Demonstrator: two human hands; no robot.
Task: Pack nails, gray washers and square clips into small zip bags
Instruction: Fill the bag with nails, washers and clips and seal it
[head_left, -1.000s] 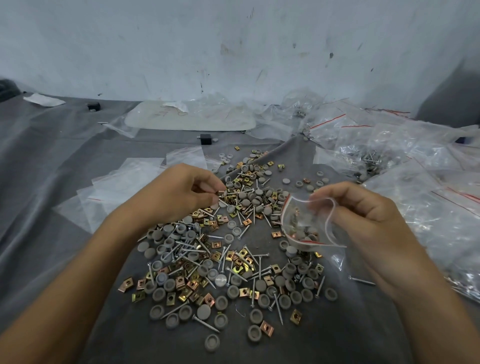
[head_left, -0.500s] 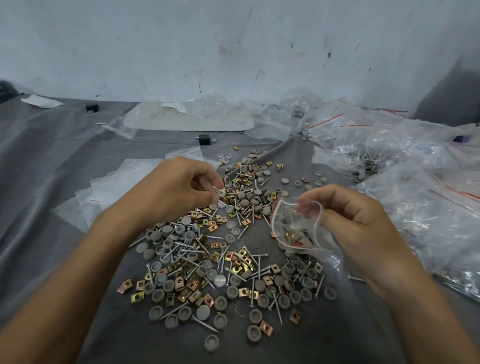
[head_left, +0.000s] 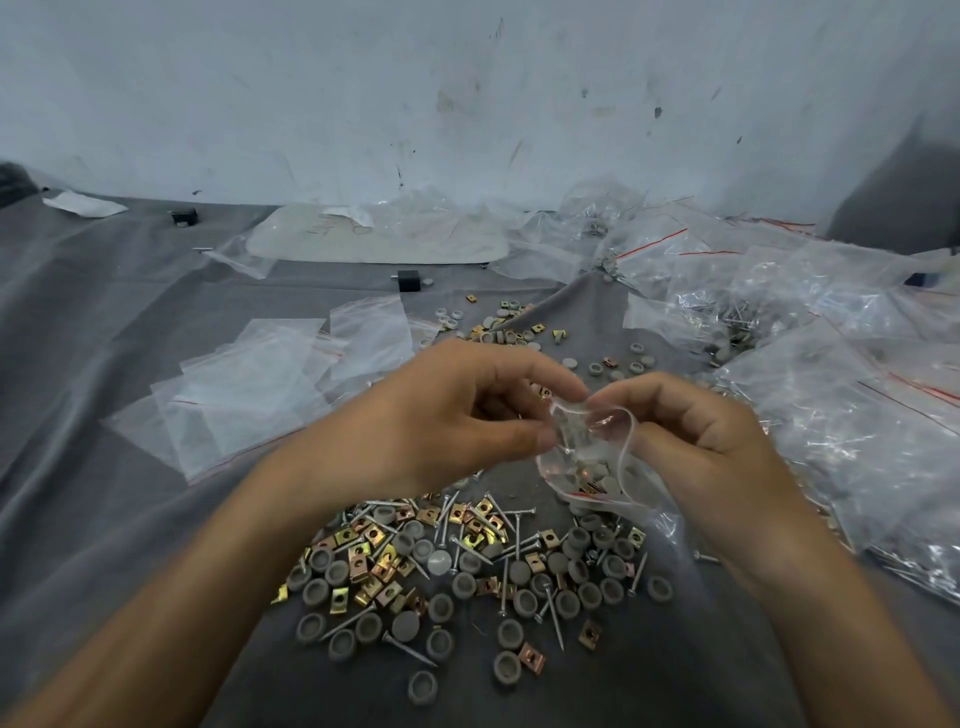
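Observation:
A small clear zip bag (head_left: 587, 462) with a red stripe hangs between my hands above the pile, with gray washers and a few clips inside. My right hand (head_left: 701, 452) pinches its right rim. My left hand (head_left: 457, 415) has thumb and forefinger on the left side of the bag's mouth; whether they also hold a part is hidden. Below on the gray cloth lies a mixed heap: gray washers (head_left: 441, 605), nails (head_left: 553, 610) and brass-coloured square clips (head_left: 532, 657).
Empty flat zip bags (head_left: 249, 384) lie to the left. Packed bags (head_left: 831, 415) are heaped along the right side. A small black block (head_left: 408, 280) and a pale flat sheet (head_left: 374, 239) sit near the back wall. More washers and clips (head_left: 509, 332) are scattered beyond my hands.
My left hand has left the pile and moved right to the bag's mouth. My right hand has brought the bag a little left and up to meet it.

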